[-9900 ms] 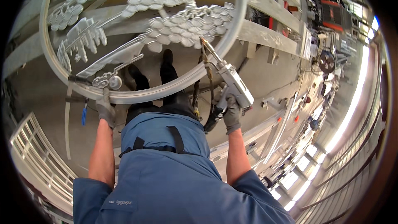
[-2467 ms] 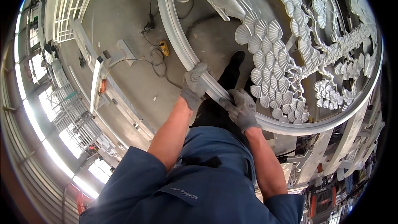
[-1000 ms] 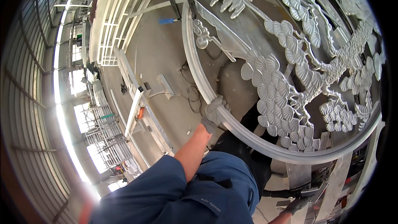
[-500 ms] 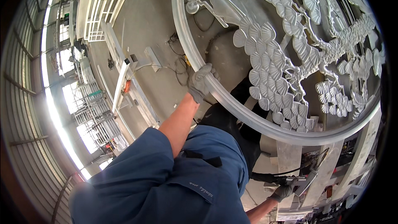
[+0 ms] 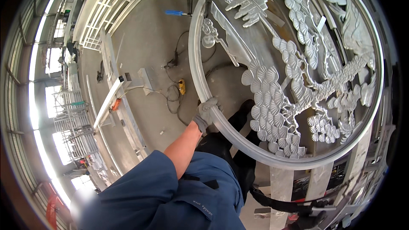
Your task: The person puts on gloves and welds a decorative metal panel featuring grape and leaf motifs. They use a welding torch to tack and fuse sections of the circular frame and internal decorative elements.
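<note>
A big round metal frame (image 5: 254, 156) fills the right half, holding silvery relief work of fan-shaped leaf clusters (image 5: 265, 102) and knobbly branches (image 5: 349, 70). My left hand (image 5: 207, 111), in a grey glove, is closed over the frame's near-left rim. Low at the right, my gloved right hand (image 5: 310, 220) lies in shadow by the picture's edge. It appears closed on a hand-held tool fed by a black hose (image 5: 277, 203); the tool's shape is hard to make out now. A clamp with a blue handle (image 5: 174, 12) grips the frame's upper left rim.
Pale planks (image 5: 281, 187) support the frame's near side. On the floor at left lie a yellow device (image 5: 182, 86), looped cables (image 5: 172, 98) and a dark corded tool (image 5: 171, 62). Long metal profiles (image 5: 128, 121) and white slatted frames (image 5: 100, 27) stand farther left.
The view has shifted, bringing the clamp into sight at the upper left rim. My right hand and its tool have moved toward the lower right edge. My left hand stays on the rim.
</note>
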A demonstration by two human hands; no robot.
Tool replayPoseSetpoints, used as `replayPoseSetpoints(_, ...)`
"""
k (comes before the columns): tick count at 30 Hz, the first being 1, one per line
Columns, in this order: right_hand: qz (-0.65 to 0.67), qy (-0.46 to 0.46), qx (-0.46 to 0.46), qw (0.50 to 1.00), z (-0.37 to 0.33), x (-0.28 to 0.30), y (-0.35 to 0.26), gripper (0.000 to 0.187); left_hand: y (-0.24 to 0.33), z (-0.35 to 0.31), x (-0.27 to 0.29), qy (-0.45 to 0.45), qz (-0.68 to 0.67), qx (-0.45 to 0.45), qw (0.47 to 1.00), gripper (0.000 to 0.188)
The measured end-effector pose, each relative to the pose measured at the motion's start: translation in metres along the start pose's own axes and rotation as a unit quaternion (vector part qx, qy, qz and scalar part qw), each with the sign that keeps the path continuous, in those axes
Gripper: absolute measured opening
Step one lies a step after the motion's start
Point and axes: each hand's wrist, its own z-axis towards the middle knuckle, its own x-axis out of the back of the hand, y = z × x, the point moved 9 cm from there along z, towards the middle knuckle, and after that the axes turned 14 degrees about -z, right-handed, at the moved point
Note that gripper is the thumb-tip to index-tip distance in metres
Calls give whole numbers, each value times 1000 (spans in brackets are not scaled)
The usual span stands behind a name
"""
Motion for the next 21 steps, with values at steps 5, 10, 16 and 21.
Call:
replayPoseSetpoints(5, -23, -227, -77, 971, -2, -142, 17, 61, 0, 4, 25, 39, -17, -1, 999, 30)
replayPoseSetpoints(10, -256, -434, -12, 864, -66, -267, 49, 69, 7, -17, 2, 26, 19, 27, 999, 28)
replayPoseSetpoints(16, -401, -564, 56, 719, -150, -346, 68, 44, 12, -26, -16, 14, -12, -21, 1000, 32)
replayPoseSetpoints(21, -300, -607, -13, 736, -154, -368, 108, 34, -2, 7, 15, -107, 27, -45, 993, 38)
